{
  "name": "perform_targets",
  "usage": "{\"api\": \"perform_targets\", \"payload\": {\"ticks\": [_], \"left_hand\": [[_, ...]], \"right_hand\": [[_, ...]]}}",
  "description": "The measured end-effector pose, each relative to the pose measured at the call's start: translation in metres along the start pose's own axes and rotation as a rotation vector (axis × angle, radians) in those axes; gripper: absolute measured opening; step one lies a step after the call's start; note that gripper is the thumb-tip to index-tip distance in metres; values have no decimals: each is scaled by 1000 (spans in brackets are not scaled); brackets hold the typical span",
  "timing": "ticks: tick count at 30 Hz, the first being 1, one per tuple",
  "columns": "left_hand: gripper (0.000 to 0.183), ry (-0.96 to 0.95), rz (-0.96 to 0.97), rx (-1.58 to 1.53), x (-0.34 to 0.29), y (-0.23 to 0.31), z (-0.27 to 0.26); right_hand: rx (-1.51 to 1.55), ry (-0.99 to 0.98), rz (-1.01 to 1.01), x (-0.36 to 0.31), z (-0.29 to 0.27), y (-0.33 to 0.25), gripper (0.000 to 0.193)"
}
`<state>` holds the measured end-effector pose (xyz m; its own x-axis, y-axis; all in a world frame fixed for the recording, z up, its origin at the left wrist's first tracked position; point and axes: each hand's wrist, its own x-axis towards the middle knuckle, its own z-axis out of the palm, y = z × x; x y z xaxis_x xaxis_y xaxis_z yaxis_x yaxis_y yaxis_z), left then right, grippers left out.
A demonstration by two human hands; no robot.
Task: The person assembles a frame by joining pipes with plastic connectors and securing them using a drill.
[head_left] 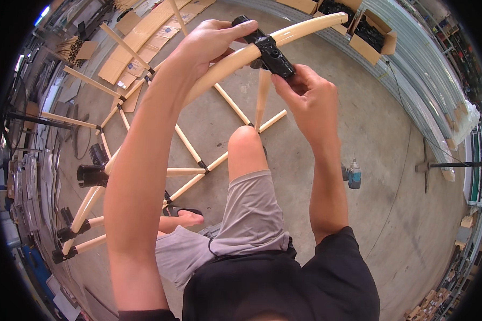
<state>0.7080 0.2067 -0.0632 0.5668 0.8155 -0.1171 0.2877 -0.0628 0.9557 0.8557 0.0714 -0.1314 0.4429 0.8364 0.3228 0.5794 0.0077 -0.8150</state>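
A black pipe joint [273, 56] sits clamped around a cream-coloured pipe [305, 29] that runs from beside my left forearm up to the far right. My left hand [211, 43] grips the joint's far-left end, its thumb lying on top of the black piece. At the joint's near-right end, my right hand [305, 91] pinches the black part between thumb and curled fingers. An upright cream pipe [262, 99] drops from below the joint to the frame on the floor. Part of the left fingers is hidden behind the pipe.
A frame of cream pipes [186, 144] with black joints spreads across the floor to the left. A cordless drill [354, 175] stands on the floor at right. Open boxes of black parts [372, 35] lie at the far right beside long metal profiles [428, 69]. Flat cardboard [139, 43] lies far left.
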Motion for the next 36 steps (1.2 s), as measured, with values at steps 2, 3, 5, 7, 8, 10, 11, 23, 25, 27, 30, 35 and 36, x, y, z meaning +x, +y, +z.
{"api": "perform_targets", "payload": {"ticks": [2, 3, 5, 7, 8, 10, 11, 23, 25, 27, 30, 35, 36], "left_hand": [[61, 49, 68, -66, -5, -3, 3], [61, 70, 86, -71, -3, -5, 4], [60, 93, 138, -27, 0, -7, 5], [59, 99, 206, 79, 1, -7, 4], [58, 93, 197, 59, 1, -6, 4], [57, 76, 181, 16, 2, -5, 8], [57, 69, 228, 24, 1, -6, 8], [55, 78, 339, 252, -5, 6, 21], [49, -1, 300, 208, 0, 10, 13], [55, 7, 308, 311, -2, 10, 18], [59, 36, 296, 368, 0, 10, 28], [59, 81, 364, 414, 14, -9, 30], [60, 70, 398, 387, 17, -11, 28]], "right_hand": [[-51, 8, -68, 1, 10, 11, 30], [-57, 23, -85, 2, 14, 16, 30], [-66, 51, -122, 4, 24, 24, 28], [-98, 103, -207, 7, 30, 31, 27], [-113, 129, -250, 9, 33, 35, 27], [-108, 220, -298, 11, 43, 42, 29], [-106, 267, -322, 12, 48, 45, 30], [82, 378, -181, 19, 90, 53, 38], [87, 353, -150, 17, 89, 48, 37], [99, 363, -132, 14, 89, 48, 36], [134, 412, -121, 13, 92, 54, 37], [189, 407, -134, 13, 97, 56, 37], [191, 405, -134, 13, 97, 57, 37]]}}
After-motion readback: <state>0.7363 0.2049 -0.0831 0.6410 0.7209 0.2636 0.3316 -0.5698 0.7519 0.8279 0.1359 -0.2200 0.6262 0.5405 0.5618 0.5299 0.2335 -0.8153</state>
